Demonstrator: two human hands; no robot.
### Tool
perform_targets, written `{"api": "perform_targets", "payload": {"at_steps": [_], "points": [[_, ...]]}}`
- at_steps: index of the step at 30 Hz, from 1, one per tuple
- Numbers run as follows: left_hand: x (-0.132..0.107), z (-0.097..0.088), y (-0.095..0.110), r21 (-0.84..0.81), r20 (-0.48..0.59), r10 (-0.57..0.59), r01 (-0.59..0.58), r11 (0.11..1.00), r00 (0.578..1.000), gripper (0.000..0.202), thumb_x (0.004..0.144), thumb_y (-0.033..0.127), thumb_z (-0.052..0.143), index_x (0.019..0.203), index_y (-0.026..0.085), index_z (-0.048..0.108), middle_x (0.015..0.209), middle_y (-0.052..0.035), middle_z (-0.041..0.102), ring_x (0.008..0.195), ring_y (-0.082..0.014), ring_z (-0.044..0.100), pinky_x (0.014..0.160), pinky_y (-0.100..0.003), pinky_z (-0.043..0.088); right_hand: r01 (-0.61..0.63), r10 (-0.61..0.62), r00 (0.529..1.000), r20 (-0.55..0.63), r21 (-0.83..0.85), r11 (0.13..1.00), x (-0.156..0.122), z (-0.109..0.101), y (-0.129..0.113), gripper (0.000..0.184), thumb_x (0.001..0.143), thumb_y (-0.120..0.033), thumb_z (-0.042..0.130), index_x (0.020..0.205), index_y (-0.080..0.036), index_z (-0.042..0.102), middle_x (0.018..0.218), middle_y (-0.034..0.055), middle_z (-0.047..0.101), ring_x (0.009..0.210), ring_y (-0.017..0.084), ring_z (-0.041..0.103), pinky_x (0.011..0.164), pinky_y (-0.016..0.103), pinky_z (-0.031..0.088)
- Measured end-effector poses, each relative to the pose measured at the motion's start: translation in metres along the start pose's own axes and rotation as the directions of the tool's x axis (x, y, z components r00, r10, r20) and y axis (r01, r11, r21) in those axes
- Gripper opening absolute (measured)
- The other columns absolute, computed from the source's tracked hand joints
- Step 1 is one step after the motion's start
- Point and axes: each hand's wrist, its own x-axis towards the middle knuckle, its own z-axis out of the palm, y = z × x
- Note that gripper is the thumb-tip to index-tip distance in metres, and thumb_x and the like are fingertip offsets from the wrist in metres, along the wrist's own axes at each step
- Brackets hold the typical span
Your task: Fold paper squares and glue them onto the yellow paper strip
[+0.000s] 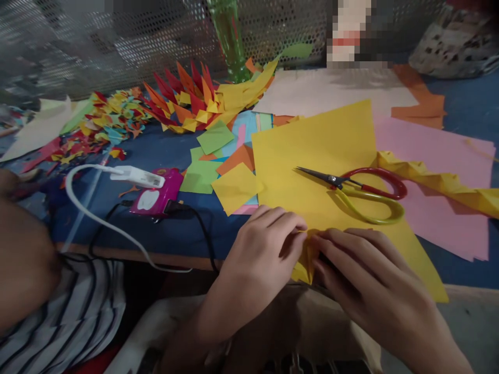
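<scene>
Between my two hands, at the table's front edge, is a small folded piece of yellow paper [307, 265]. My left hand [265, 254] pinches it from the left, and my right hand [366, 275] grips its right side with curled fingers. Parts of the paper are hidden behind the fingers. Just beyond them lies a large yellow sheet [312, 140]. On that sheet rests a pair of scissors [333, 180] with one red and one yellow-green handle, blades pointing left. A folded yellow paper strip [436, 179] runs off to the right over a pink sheet [460, 208].
Small coloured paper squares [214, 137] lie left of the yellow sheet. A magenta power adapter [156, 195] with a white plug [136, 176] and cables sits farther left. Behind are a red-orange-yellow folded paper piece [191, 101], paper scraps [113, 117] and a green bottle [230, 41]. Another person's arm [23, 259] is at left.
</scene>
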Motion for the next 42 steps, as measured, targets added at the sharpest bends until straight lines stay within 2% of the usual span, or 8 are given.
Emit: {"api": "perform_targets", "payload": {"at_steps": [11,14,20,23,28,34,38,42], "points": [[-0.001,0.0,0.006,-0.013,0.044,-0.066,0.066,0.998,0.997,0.007,0.107,0.016,0.064,0.105,0.023,0.063,0.101,0.004,0.067,0.096,-0.0143,0.06,0.09,-0.032,0.046,-0.073,0.073,0.997,0.038,-0.005,0.997,-0.01,0.006,-0.003,0.028,0.094,-0.008,0.072,0.122,-0.011,0.073,0.131,0.0132,0.073,0.116,0.029,0.07,0.104,0.054,0.056],[-0.007,0.0,0.008,0.056,0.005,-0.021,0.02,0.998,1.0,0.009,0.109,0.016,0.059,0.11,0.022,0.065,0.107,0.0004,0.065,0.101,-0.0157,0.059,0.094,-0.034,0.048,-0.072,0.072,0.995,0.063,-0.002,0.997,-0.009,0.006,-0.004,0.03,0.093,-0.005,0.071,0.123,-0.01,0.072,0.135,0.0131,0.072,0.12,0.032,0.067,0.108,0.055,0.054],[-0.029,-0.001,0.007,0.228,-0.039,0.091,-0.079,0.97,0.995,0.038,0.106,-0.001,0.045,0.123,0.018,0.073,0.131,-0.0081,0.064,0.122,-0.0232,0.057,0.099,-0.037,0.056,-0.112,0.112,0.994,0.005,0.018,0.994,-0.001,0.003,-0.003,0.038,0.092,-0.008,0.074,0.13,-0.008,0.069,0.132,0.0113,0.071,0.118,0.031,0.062,0.104,0.049,0.055],[-0.034,0.004,0.006,0.261,-0.079,0.099,-0.075,0.962,0.992,0.037,0.105,0.0,0.046,0.124,0.016,0.074,0.131,-0.0108,0.064,0.122,-0.0249,0.058,0.1,-0.04,0.058,-0.121,0.122,0.993,-0.007,0.038,0.992,0.002,0.001,-0.004,0.033,0.095,-0.013,0.072,0.127,-0.006,0.068,0.13,0.0136,0.069,0.115,0.031,0.058,0.099,0.047,0.054],[-0.037,0.007,0.007,0.235,-0.147,0.109,-0.073,0.969,0.983,0.033,0.103,-0.002,0.047,0.117,0.011,0.074,0.13,-0.0126,0.065,0.12,-0.0231,0.061,0.1,-0.037,0.058,-0.137,0.138,0.99,-0.036,0.041,0.99,0.005,0.003,-0.006,0.036,0.095,-0.016,0.074,0.129,-0.006,0.066,0.125,0.0137,0.068,0.113,0.03,0.057,0.1,0.046,0.053],[-0.027,-0.011,0.005,0.196,-0.077,0.029,-0.013,0.98,0.997,0.036,0.105,0.002,0.047,0.127,0.018,0.07,0.136,-0.0083,0.066,0.127,-0.0219,0.062,0.112,-0.039,0.051,-0.243,0.246,0.969,-0.008,0.113,0.963,0.009,0.004,-0.009,0.027,0.096,-0.019,0.073,0.122,-0.017,0.066,0.124,0.0095,0.069,0.109,0.026,0.06,0.1,0.046,0.054],[-0.012,-0.02,0.003,0.232,-0.008,0.022,-0.019,0.972,1.0,0.019,0.108,0.018,0.06,0.123,0.021,0.071,0.119,-0.004,0.071,0.112,-0.0216,0.064,0.102,-0.04,0.053,-0.282,0.282,0.959,0.018,0.141,0.949,0.012,0.002,-0.01,0.023,0.101,-0.023,0.066,0.125,-0.02,0.065,0.129,0.0092,0.068,0.114,0.026,0.06,0.1,0.045,0.054],[-0.006,-0.024,0.001,0.23,0.108,0.009,-0.034,0.973,0.994,0.011,0.105,0.018,0.066,0.112,0.022,0.073,0.113,-0.0028,0.068,0.109,-0.0226,0.06,0.1,-0.04,0.05,-0.29,0.29,0.957,0.027,0.167,0.942,0.015,0.002,-0.01,0.015,0.103,-0.023,0.062,0.118,-0.02,0.062,0.132,0.0088,0.067,0.118,0.026,0.059,0.099,0.041,0.054]]}}
